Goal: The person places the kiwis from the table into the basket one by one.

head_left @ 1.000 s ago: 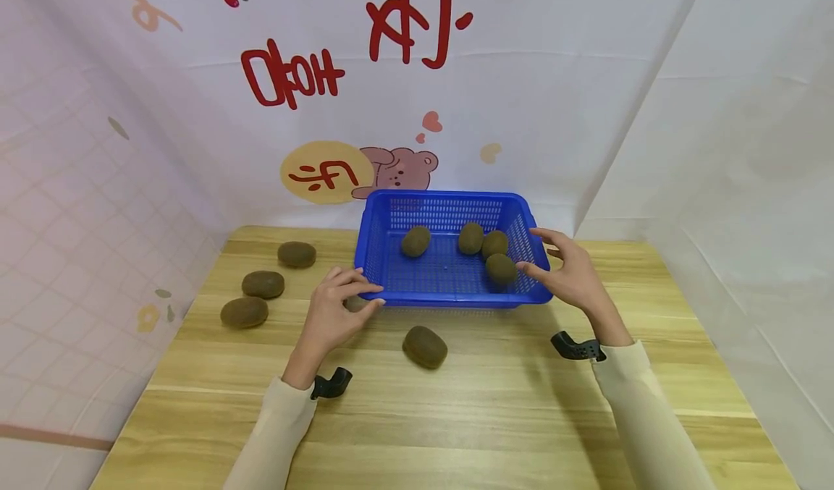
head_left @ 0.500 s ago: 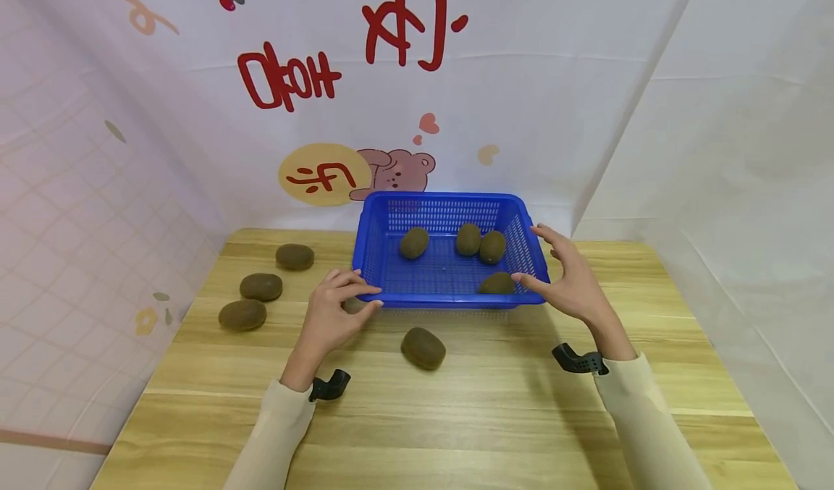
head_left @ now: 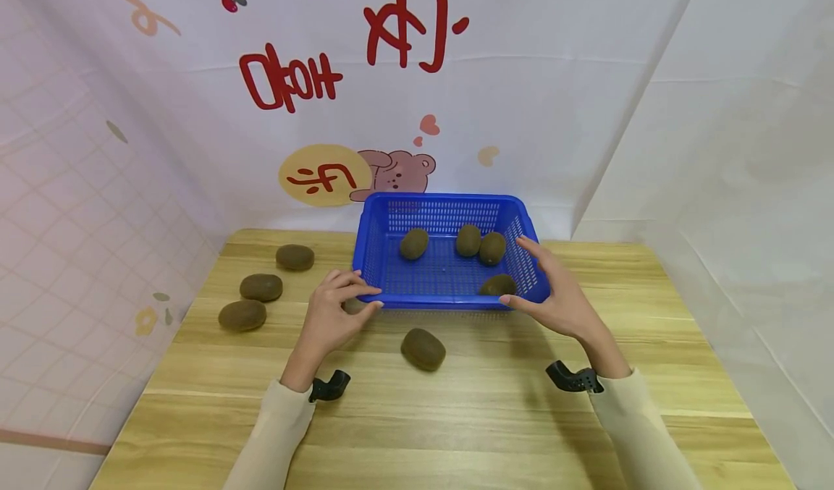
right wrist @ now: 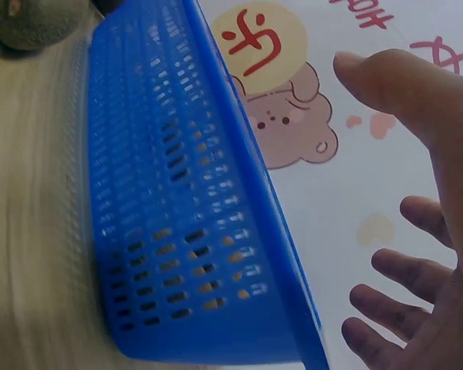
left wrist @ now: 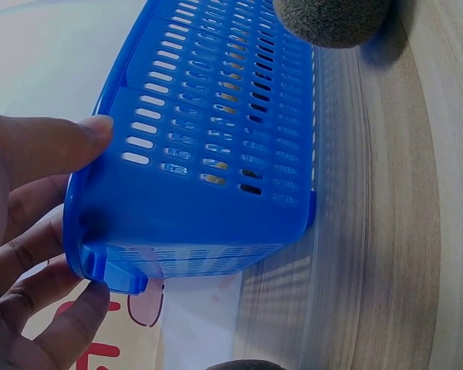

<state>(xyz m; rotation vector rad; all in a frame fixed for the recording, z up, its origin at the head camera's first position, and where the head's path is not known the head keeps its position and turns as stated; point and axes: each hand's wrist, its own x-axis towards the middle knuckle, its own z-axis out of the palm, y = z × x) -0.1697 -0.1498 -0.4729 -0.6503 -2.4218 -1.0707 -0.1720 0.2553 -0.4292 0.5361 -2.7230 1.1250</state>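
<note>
A blue plastic basket with slotted walls holds several brown kiwis, one of them low in its front right corner. My left hand grips the basket's front left corner; in the left wrist view the thumb lies on the rim and fingertips reach the corner below. Over the front right corner is my right hand, fingers spread and holding nothing. The right wrist view has its thumb and fingers apart, beyond the basket's rim. In front of the basket a kiwi lies on the table.
Several more kiwis lie on the wooden table to the left. One kiwi is mostly hidden behind the left hand. A white printed cloth hangs close behind the basket.
The kiwi at my right thumb has dropped to the basket's front right corner. My right hand has shifted left over that corner. My left hand stays at the rim.
</note>
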